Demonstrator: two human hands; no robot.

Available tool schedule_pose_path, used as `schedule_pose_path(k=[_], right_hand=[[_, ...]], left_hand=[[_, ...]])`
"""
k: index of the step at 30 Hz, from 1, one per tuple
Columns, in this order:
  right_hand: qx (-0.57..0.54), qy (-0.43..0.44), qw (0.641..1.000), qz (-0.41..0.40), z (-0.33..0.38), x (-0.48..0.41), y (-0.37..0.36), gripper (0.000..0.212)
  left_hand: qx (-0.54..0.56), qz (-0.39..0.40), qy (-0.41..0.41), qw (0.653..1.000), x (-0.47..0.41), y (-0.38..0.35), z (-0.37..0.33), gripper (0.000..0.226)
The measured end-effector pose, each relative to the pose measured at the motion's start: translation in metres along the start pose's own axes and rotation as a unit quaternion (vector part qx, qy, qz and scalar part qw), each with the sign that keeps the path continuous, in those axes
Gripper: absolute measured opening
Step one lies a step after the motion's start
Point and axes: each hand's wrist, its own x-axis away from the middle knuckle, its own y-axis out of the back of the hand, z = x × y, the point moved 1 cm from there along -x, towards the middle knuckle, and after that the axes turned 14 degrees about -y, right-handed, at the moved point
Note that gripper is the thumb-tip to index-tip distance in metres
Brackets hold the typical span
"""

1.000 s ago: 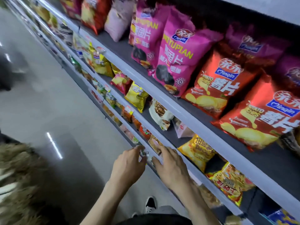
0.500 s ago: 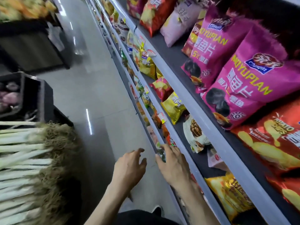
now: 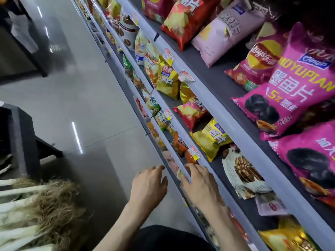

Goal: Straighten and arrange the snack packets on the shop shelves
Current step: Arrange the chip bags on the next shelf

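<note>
Both hands are open and nothing is held: the left hand (image 3: 148, 187) hangs free, the right hand (image 3: 200, 185) is laid on the low shelf rail (image 3: 170, 147). Many snack packets (image 3: 211, 138) on the shelves are seen tipped, so much is judged left.

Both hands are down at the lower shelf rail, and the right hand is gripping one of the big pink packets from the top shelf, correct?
Not quite. In the head view the right hand rests open on the lower shelf rail, holding nothing; the big pink packets sit untouched on the top shelf. The left hand is indeed down there too, open beside the rail.

glossy plastic snack packets (image 3: 297, 91), smooth shelf rail (image 3: 226, 113), shiny tiled floor (image 3: 87, 98).
</note>
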Motion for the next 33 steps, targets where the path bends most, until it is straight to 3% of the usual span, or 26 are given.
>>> schedule_pose_path(k=[7, 13, 20, 25, 29, 33], right_hand=[[-0.021, -0.094, 0.995, 0.014, 0.028, -0.019, -0.011, 0.034], [-0.146, -0.202, 0.968, 0.003, 0.009, -0.056, -0.014, 0.053], [-0.299, -0.32, 0.898, -0.049, -0.01, -0.101, -0.026, 0.079], [-0.358, -0.368, 0.853, -0.087, -0.011, -0.122, -0.042, 0.094], [-0.442, -0.41, 0.786, -0.136, -0.005, -0.14, -0.051, 0.106], [-0.512, -0.436, 0.719, -0.176, -0.001, -0.161, -0.052, 0.11]], left_hand=[[0.005, 0.031, -0.025, 0.999, -0.064, 0.03, 0.05, 0.044], [0.014, 0.058, -0.042, 0.997, -0.121, 0.022, 0.054, 0.042], [0.078, 0.002, -0.064, 0.995, -0.186, -0.015, 0.035, 0.058], [0.13, -0.063, -0.055, 0.988, -0.242, -0.022, 0.029, 0.089], [0.141, -0.086, -0.081, 0.983, -0.286, -0.012, 0.024, 0.101], [0.145, -0.049, -0.124, 0.98, -0.325, -0.01, 0.018, 0.108]])
